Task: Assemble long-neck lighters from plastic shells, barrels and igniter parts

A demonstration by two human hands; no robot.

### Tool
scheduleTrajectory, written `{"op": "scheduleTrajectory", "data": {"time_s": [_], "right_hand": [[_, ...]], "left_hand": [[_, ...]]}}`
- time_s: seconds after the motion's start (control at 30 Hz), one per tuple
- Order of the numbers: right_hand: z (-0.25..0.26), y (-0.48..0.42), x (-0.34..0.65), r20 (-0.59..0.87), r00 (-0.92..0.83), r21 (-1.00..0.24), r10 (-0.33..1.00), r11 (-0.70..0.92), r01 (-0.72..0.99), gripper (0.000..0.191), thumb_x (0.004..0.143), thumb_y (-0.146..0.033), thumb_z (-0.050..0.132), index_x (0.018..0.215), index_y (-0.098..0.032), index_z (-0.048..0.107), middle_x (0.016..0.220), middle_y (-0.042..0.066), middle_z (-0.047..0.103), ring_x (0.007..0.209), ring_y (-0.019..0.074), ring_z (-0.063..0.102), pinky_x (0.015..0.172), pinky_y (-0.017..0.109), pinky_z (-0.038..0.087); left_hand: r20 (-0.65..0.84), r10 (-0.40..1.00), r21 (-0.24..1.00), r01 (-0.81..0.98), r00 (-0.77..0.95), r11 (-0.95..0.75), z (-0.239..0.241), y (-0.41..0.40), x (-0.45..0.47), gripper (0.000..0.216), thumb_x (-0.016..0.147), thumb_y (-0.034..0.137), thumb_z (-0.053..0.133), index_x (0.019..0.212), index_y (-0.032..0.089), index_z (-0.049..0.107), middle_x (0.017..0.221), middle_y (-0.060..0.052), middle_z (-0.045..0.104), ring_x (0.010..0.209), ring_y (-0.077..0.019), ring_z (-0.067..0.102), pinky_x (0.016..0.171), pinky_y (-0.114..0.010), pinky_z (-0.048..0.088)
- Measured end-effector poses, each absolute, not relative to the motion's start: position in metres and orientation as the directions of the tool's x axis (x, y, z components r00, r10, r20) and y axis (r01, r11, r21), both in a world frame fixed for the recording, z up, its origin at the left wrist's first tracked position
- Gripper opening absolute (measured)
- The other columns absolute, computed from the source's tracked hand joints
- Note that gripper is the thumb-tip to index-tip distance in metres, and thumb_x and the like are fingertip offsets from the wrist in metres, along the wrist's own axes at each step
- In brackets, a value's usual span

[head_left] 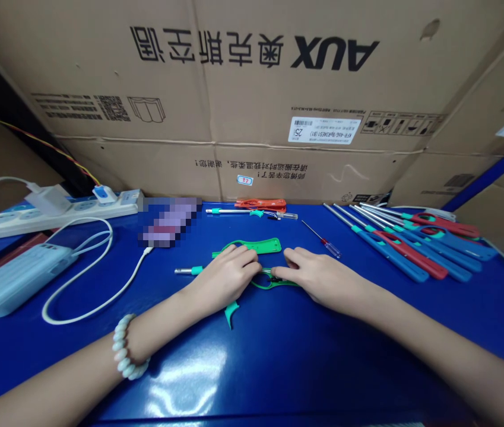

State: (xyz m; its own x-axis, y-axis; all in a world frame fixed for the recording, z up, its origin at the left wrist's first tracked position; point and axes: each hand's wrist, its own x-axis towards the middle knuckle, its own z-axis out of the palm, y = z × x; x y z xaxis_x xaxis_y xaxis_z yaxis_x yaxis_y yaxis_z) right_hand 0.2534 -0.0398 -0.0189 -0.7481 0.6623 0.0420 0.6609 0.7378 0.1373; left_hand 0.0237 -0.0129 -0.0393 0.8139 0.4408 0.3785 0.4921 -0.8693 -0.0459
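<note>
Green lighter shell [278, 283], opened up, lies on the blue table [278, 367] under both hands, its metal nozzle [184, 271] poking out to the left. A separate green cover half [252, 245] rests just behind the fingers, so the casing looks to be apart, not yet closed. At right lies a row of finished long-nosed lighters [412, 243] in blue and red; behind, an orange one [260, 204]. A small screwdriver [323, 240] sits untouched nearby. The left hand [227, 276] curls over the shell, pressing it down; the right hand [318, 276] pinches its end with fingertips. A teal trigger piece [231, 311] lies loose below.
</note>
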Motion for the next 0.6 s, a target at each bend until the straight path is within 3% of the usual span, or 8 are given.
{"op": "scheduleTrajectory", "data": {"time_s": [0.27,0.6], "right_hand": [[-0.0112,-0.0410,0.2542,0.012,-0.733,0.120,0.680,0.727,0.676,0.036,0.083,0.000,0.044,0.111,-0.019,0.054,0.094,0.006,0.055,0.083,0.0187,0.054,0.061,0.025,0.043],[-0.0110,-0.0403,0.2546,0.021,-0.771,0.169,0.637,0.758,0.630,0.040,0.092,-0.011,0.043,0.123,-0.033,0.054,0.091,0.005,0.053,0.077,0.0173,0.051,0.058,0.023,0.040]], "left_hand": [[0.387,0.449,0.035,0.474,0.805,-0.880,-0.0424,-0.0112,0.0248,0.029,0.097,0.016,0.035,0.088,0.013,0.063,0.082,-0.006,0.059,0.074,-0.0159,0.055,0.067,-0.027,0.046],[0.397,0.440,0.044,0.462,0.805,-0.886,-0.0432,-0.0132,0.0248,0.030,0.097,0.016,0.033,0.088,0.013,0.062,0.082,-0.006,0.059,0.073,-0.0159,0.054,0.065,-0.027,0.046]]}}
